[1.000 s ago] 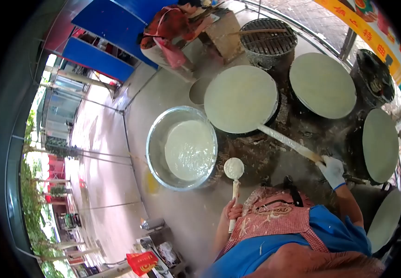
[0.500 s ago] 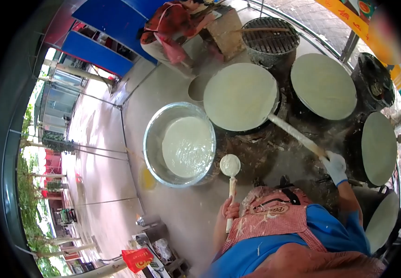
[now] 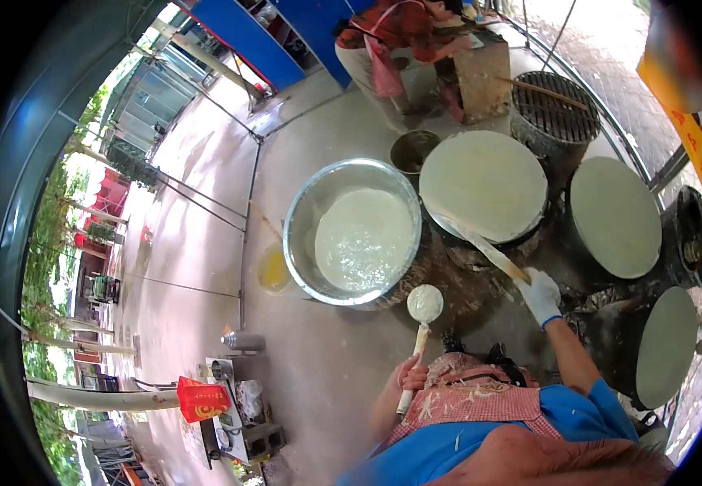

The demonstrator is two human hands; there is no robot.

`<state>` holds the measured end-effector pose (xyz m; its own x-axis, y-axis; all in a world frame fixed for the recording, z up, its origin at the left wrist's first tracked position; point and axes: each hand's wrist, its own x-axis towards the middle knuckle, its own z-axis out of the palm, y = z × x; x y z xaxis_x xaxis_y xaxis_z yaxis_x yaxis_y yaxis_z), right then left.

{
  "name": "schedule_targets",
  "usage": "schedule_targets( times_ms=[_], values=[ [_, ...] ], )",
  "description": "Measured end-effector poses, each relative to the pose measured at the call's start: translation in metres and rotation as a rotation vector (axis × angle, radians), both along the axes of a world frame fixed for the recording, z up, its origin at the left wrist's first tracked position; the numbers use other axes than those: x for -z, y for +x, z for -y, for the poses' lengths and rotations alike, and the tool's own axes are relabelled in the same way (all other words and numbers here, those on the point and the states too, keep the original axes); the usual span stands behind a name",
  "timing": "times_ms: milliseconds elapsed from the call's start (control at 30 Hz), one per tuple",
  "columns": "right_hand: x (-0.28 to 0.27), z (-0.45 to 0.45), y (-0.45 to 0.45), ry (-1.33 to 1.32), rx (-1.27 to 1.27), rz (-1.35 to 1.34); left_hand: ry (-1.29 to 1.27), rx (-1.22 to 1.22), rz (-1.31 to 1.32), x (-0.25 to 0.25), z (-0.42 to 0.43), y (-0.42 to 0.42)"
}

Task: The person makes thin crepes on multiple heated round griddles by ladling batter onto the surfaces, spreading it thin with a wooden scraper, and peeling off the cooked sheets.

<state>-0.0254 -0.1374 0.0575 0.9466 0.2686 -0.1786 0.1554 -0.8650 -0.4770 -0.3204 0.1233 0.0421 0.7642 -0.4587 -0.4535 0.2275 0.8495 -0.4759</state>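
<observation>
My left hand (image 3: pixel 413 377) is wrapped around the pale handle of a ladle (image 3: pixel 424 304), whose round bowl holds whitish batter. My right hand (image 3: pixel 542 296), in a white glove, grips a batter-coated wooden spreader (image 3: pixel 488 249). The spreader's far end lies at the lower-left edge of a round griddle (image 3: pixel 487 182), which is covered by a thin pale layer of batter. Left of the griddle stands a large metal basin (image 3: pixel 292 243) with thick whitish batter (image 3: pixel 367 239) in it. The ladle is just below the basin, outside its rim.
More batter-covered round griddles (image 3: pixel 615 217) (image 3: pixel 667 348) curve around to the right. A grated drum stove (image 3: pixel 556 113) and a small pot (image 3: pixel 412 152) stand beyond. Another person (image 3: pixel 391 40) bends over a box-like stand (image 3: pixel 484 77). A yellow container (image 3: pixel 273 269) sits left of the basin.
The spreader's end has moved from the griddle's right side to its lower-left edge, my right hand moving along. The whole view has turned. My left hand still holds the ladle.
</observation>
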Motion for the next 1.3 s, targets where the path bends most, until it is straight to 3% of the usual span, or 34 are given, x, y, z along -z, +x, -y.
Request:
schedule_targets(
  times_ms=[67,133,200,233,333,433,500,600,733,767,933,1000,1100,1133,1200,1300],
  values=[
    [-0.005,-0.038,0.009,-0.019,-0.033,0.087,-0.071,0.038,0.040,0.010,-0.014,-0.007],
    [-0.018,-0.082,0.021,-0.127,-0.113,0.102,0.065,0.065,-0.059,-0.032,-0.021,0.006],
    [-0.023,-0.115,0.037,-0.197,-0.245,0.171,-0.050,0.078,-0.047,-0.029,-0.037,0.007],
    [-0.017,-0.130,0.049,-0.236,-0.307,0.217,-0.108,0.091,-0.044,-0.023,-0.046,0.004],
    [0.004,-0.159,0.084,-0.237,-0.478,0.243,0.117,0.258,-0.007,0.029,-0.083,-0.004],
    [0.023,-0.172,0.119,-0.272,-0.647,0.240,-0.169,0.314,0.176,0.084,-0.111,-0.010],
    [0.019,-0.177,0.138,-0.314,-0.659,0.192,-0.081,0.253,0.075,0.094,-0.118,-0.017],
    [-0.001,-0.167,0.183,-0.080,-0.513,0.337,-0.023,0.194,-0.010,0.076,-0.126,-0.002],
    [-0.119,-0.146,0.249,0.212,-0.351,0.453,0.113,0.086,-0.059,0.055,-0.120,0.013],
    [-0.131,-0.140,0.283,-0.059,-0.297,0.403,0.123,0.057,-0.037,0.057,-0.119,0.017],
    [-0.167,-0.094,0.416,0.020,-0.252,0.464,-0.018,-0.058,0.095,0.093,-0.094,0.033],
    [-0.210,-0.074,0.430,0.123,-0.227,0.282,0.040,-0.139,0.001,0.033,-0.055,0.073],
    [-0.237,-0.044,0.496,0.258,-0.197,0.288,0.496,-0.015,-0.194,0.034,-0.033,0.093],
    [-0.265,-0.037,0.488,0.317,-0.130,0.276,0.377,-0.059,-0.181,0.035,-0.026,0.096],
    [-0.262,-0.018,0.554,0.492,-0.064,0.256,0.164,-0.168,-0.133,0.016,-0.007,0.110],
    [-0.259,0.026,0.594,0.737,0.160,0.224,0.146,-0.194,-0.093,0.014,0.004,0.137]
  ],
)
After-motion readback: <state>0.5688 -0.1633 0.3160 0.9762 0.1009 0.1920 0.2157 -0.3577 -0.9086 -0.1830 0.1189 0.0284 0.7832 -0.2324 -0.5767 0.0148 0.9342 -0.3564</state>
